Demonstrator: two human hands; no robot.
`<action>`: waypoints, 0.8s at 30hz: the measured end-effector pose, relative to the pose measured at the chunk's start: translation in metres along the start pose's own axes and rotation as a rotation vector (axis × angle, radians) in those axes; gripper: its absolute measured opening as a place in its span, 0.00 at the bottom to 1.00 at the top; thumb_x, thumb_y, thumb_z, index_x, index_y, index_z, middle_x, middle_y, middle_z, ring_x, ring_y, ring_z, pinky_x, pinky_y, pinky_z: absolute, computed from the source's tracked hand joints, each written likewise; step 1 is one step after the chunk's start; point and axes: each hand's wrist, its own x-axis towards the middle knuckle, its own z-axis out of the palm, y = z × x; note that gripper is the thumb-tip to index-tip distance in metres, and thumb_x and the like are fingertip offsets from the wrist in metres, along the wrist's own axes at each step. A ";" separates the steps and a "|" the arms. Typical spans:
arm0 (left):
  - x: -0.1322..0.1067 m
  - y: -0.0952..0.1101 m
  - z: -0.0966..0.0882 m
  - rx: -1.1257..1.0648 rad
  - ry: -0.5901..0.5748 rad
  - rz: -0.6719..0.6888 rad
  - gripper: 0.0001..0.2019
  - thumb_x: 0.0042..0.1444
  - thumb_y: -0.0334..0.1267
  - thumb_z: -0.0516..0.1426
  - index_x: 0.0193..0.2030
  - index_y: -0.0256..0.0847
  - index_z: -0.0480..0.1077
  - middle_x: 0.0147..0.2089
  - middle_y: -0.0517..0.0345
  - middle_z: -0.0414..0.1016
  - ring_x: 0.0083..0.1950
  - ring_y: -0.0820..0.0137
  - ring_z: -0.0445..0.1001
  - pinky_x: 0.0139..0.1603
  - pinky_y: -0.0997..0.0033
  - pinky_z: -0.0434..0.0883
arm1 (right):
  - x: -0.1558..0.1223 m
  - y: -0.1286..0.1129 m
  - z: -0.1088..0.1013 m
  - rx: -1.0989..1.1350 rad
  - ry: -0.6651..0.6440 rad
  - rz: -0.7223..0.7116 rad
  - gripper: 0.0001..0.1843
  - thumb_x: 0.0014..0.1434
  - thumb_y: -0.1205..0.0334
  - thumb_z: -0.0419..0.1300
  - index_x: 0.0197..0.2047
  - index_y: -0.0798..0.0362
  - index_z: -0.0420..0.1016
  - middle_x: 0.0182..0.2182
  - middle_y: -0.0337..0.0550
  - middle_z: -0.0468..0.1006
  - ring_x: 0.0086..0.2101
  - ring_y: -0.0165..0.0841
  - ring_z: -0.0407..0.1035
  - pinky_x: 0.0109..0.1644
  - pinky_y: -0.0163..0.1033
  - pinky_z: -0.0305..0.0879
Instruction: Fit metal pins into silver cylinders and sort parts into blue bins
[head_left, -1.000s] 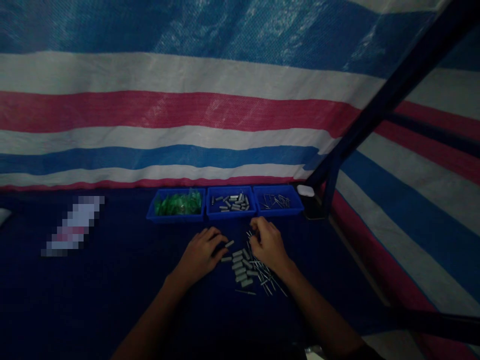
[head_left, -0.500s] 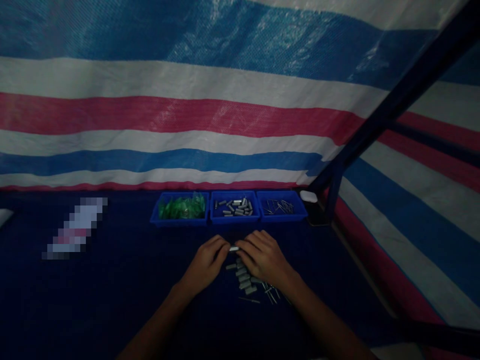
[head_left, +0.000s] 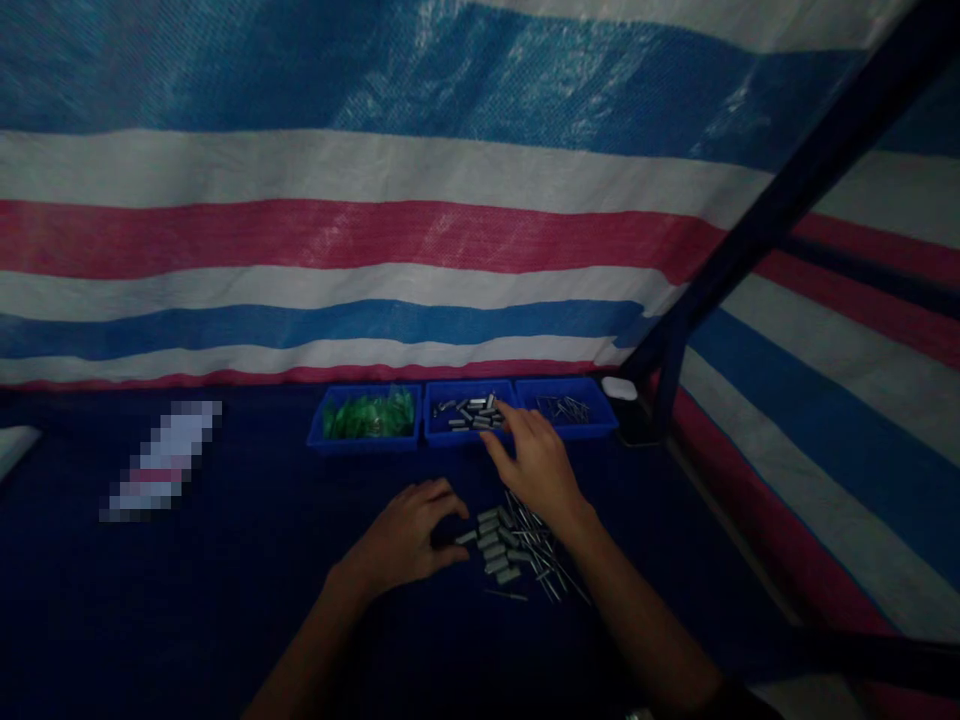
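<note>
Grey sleeves (head_left: 495, 545), short metal cylinders, lie in a loose pile on the dark blue tabletop (head_left: 225, 600), w/ thin pins (head_left: 544, 560) scattered just beside them at 3 o'clock, some overlapping. Left hand (head_left: 409, 535) rests palm-down at 9 o'clock of the pile, fingers curled, tips touching the nearest sleeves; can't tell whether it has hold of one. Right hand (head_left: 529, 460) is at 12 o'clock of the pile, stretched toward the trays, fingers loosely bent, fingertips at the near rim of the middle tray (head_left: 469, 435); can't tell if anything is pinched between them, too dark. Three blue trays sit in a row touching each other at 12 o'clock, against the striped tarp wall (head_left: 375, 240): left tray (head_left: 364, 440) w/ green translucent pieces, middle tray w/ more grey sleeves, right tray (head_left: 570, 428) w/ thin pins. Small white object (head_left: 619, 388) just beside the right tray at 3 o'clock, next to a dark frame post (head_left: 750, 230) that runs up at an angle. Blurred-out patch (head_left: 161, 460) well apart at 9 o'clock. Lighting dim throughout.
</note>
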 end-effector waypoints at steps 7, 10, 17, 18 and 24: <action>0.005 0.000 -0.003 -0.202 0.080 -0.058 0.09 0.58 0.40 0.49 0.36 0.40 0.67 0.36 0.58 0.67 0.37 0.71 0.67 0.39 0.70 0.64 | -0.050 -0.001 0.009 0.128 -0.145 -0.097 0.10 0.58 0.62 0.53 0.42 0.53 0.70 0.32 0.44 0.73 0.36 0.35 0.66 0.42 0.42 0.61; 0.006 0.000 -0.007 -0.354 0.149 -0.094 0.15 0.61 0.42 0.44 0.30 0.37 0.65 0.32 0.59 0.65 0.33 0.74 0.66 0.37 0.73 0.63 | -0.050 -0.010 0.014 0.161 -0.256 -0.203 0.10 0.56 0.61 0.55 0.42 0.52 0.69 0.33 0.44 0.72 0.36 0.35 0.64 0.42 0.41 0.60; 0.007 0.002 -0.004 -0.498 0.255 -0.152 0.20 0.62 0.44 0.40 0.27 0.37 0.63 0.28 0.60 0.65 0.30 0.74 0.65 0.34 0.74 0.63 | -0.043 -0.018 0.000 0.179 -0.147 -0.240 0.06 0.58 0.64 0.52 0.34 0.54 0.69 0.27 0.42 0.71 0.31 0.32 0.63 0.36 0.40 0.58; 0.007 0.003 -0.002 -0.508 0.244 -0.146 0.19 0.62 0.43 0.40 0.29 0.37 0.64 0.29 0.60 0.66 0.31 0.74 0.65 0.35 0.73 0.64 | -0.040 -0.020 -0.006 0.208 -0.079 -0.249 0.05 0.57 0.65 0.52 0.33 0.54 0.69 0.27 0.42 0.71 0.30 0.32 0.63 0.35 0.40 0.58; 0.006 0.013 0.010 -0.145 0.081 -0.017 0.10 0.55 0.44 0.53 0.41 0.42 0.67 0.39 0.58 0.70 0.38 0.68 0.69 0.38 0.69 0.66 | 0.000 -0.029 -0.026 0.256 0.266 -0.260 0.05 0.54 0.65 0.54 0.36 0.53 0.69 0.28 0.42 0.72 0.32 0.34 0.64 0.36 0.41 0.59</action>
